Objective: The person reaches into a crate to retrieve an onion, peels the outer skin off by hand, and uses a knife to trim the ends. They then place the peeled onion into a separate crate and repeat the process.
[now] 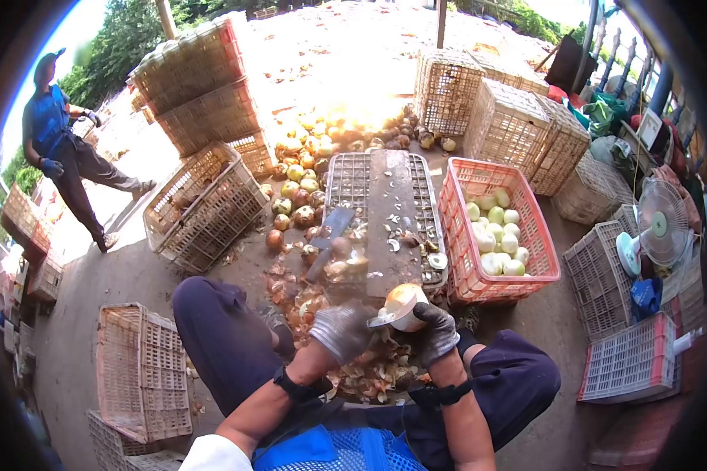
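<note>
My right hand (438,336), in a grey glove, is closed around an onion (406,306). Part of this onion is white and bare, part still has brown skin. My left hand (342,334), gloved and smeared by motion, is closed at the onion's left side. A short knife (381,319) juts from it, its blade against the onion; the handle is hidden in the fist. Just beyond stands an upturned crate (349,184) with a wooden board (389,204) across it, dotted with peel scraps. A cleaver-like blade (336,224) lies at the crate's left edge.
Peeled onions (493,235) fill part of a red crate (542,259) at the right. Unpeeled onions (302,196) are heaped left of the board. Onion skins (377,369) litter the ground between my legs. A fan (662,220) stands far right; another person (55,133) is at the left.
</note>
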